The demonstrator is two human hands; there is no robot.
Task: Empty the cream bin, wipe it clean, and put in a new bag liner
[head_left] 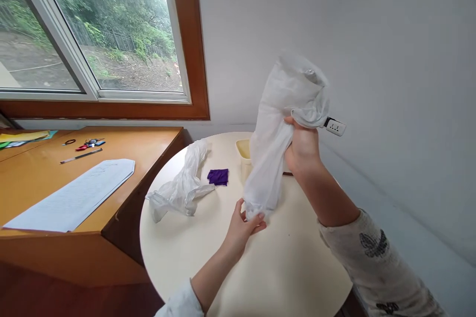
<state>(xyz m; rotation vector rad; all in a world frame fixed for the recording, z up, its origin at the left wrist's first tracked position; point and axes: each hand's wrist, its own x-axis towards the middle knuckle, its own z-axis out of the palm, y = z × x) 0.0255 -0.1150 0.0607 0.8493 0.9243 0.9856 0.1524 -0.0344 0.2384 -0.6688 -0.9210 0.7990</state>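
Observation:
A white plastic bag [273,129] hangs at a slant above the round table, stretched between my two hands. My right hand [303,146] is raised and closed around its upper part, where the film bunches and folds over the fingers. Down at the lower end, my left hand [241,228] pinches the bag's bottom between thumb and fingers. Behind the bag stands a cream plastic bin [244,151], partly hidden by it. A second crumpled white plastic bag [184,183] lies on the table to the left, beside a small folded purple cloth-like piece [218,177].
The round cream table [290,262] stands against the wall. To its left is a wooden desk [156,138] with papers [74,198], a pen [81,156] and keys [90,144]. A wall socket [335,127] is behind my right hand. A window [111,25] is at upper left.

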